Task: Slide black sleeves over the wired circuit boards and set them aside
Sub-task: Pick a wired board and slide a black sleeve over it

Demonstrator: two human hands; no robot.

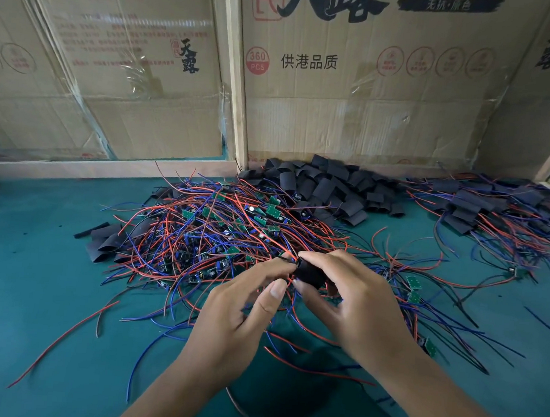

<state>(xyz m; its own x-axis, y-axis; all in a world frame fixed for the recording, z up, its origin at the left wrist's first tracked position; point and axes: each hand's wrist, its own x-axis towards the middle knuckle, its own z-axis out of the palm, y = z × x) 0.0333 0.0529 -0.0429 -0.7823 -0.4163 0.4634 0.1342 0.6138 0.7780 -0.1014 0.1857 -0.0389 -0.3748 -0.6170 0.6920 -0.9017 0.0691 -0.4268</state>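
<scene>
Green bench mat [30, 287] backed by flattened cardboard boxes [343, 82] taped up as a wall, so a pretty makeshift workstation. Dead centre is a big tangle of wired circuit boards [206, 226], red and blue leads going everywhere with little green boards poking out. Behind it sits a heap of loose black sleeves [331, 186], a few more strays off to the left [106, 244], and over at far right a pile of sleeved boards [484, 205] that looks like the done stack.

Both hands are up over the near edge of the tangle. The right hand [355, 300] is pinching one black sleeve [308, 273] between thumb and fingers, and the left hand [253, 302] has its fingertips closed on something at the sleeve's open end, looks like the leads or the board edge but honestly it's hidden by fingers, can't say which.

My guess on handling: the sleeve is thin, floppy, weighs nothing, and squashes flat if you squeeze its mouth, so hold it by the sides further back. Boards are light but stiff, with solder joints I wouldn't yank on; feed the wires first, then nudge the board by its edges
</scene>
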